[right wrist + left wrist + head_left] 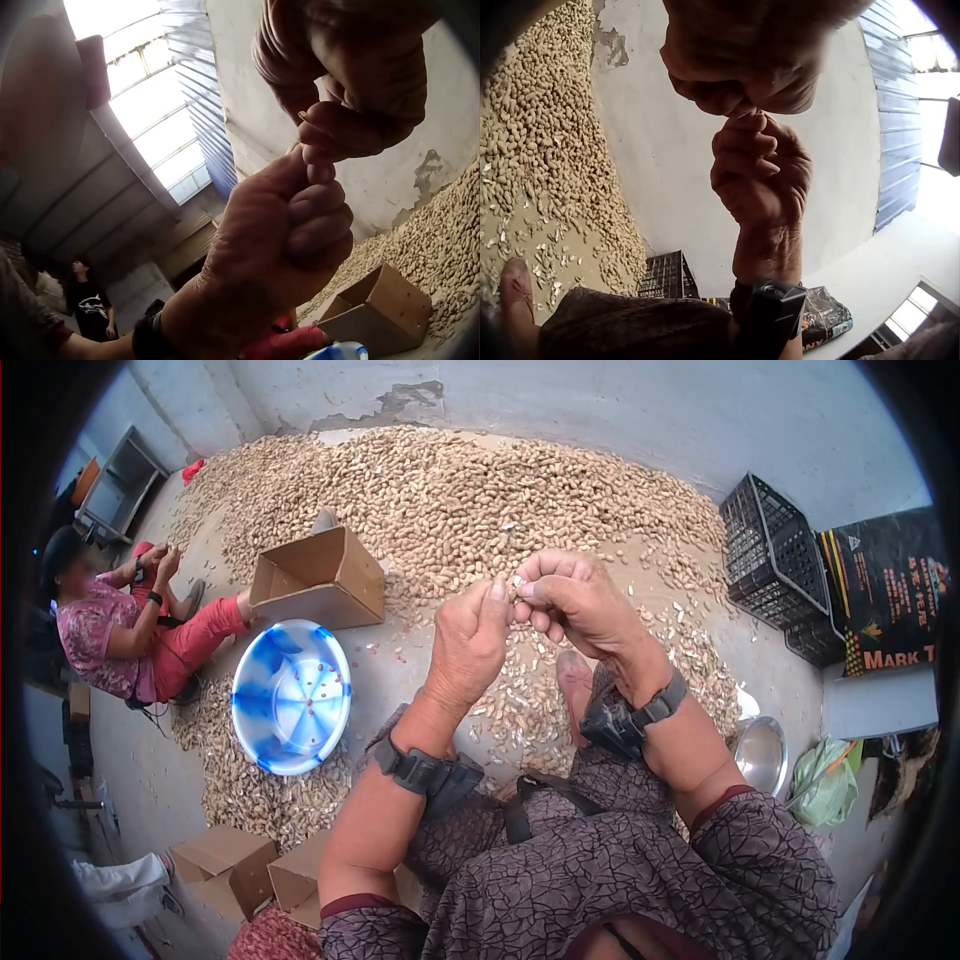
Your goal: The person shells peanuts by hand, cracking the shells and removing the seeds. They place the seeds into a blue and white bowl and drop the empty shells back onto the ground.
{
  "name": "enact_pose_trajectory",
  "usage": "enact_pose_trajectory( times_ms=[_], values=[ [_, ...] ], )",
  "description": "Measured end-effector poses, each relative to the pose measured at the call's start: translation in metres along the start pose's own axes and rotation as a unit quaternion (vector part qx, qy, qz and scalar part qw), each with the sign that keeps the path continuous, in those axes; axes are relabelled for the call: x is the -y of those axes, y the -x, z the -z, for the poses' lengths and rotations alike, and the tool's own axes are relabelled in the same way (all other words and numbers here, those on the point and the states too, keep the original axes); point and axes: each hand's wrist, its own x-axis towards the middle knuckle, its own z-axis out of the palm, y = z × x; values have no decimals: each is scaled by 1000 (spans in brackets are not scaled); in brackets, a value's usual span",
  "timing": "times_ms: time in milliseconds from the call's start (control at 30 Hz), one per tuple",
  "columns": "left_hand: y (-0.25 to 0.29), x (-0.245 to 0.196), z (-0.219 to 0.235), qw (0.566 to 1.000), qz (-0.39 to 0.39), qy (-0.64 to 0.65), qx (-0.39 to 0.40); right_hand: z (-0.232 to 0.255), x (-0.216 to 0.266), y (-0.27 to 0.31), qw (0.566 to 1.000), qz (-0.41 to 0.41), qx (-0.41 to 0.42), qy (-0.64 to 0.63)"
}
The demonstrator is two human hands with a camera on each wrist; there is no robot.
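In the head view my left hand (470, 638) and right hand (585, 605) meet in front of me, above the floor. Their thumbs and fingertips pinch a small peanut (517, 586) between them, mostly covered by the fingers. A pale sliver of its shell (303, 116) sticks out at the right fingertips in the right wrist view. Seen from the left wrist, the curled fingers of both hands touch tip to tip. Beyond the hands spreads a large heap of unshelled peanuts (480, 490). Broken shells (515, 705) litter the floor below.
A blue and white basin (291, 735) with a few kernels stands left, near a cardboard box (325, 605). Another person (115, 620) sits beyond it. Black crates (775, 550), a printed sack (885, 590) and a metal bowl (762, 755) are on the right.
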Motion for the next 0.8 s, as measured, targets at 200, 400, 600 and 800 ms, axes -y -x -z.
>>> enact_pose_trajectory(
  times_ms=[200, 400, 600, 800],
  values=[
    [-2, 0, 2, 995, -59, -75, 3, 4, 2, -4, 997, -36, 34, -58],
    [0, 4, -2, 990, -95, -100, 15, 7, -1, -5, 998, -53, 14, -37],
    [6, 4, -4, 998, -42, -42, 37, 3, -2, -3, 997, -70, -18, -1],
    [5, 13, -7, 988, 95, 112, 55, 9, -6, -5, 997, -69, -13, 4]
  ],
)
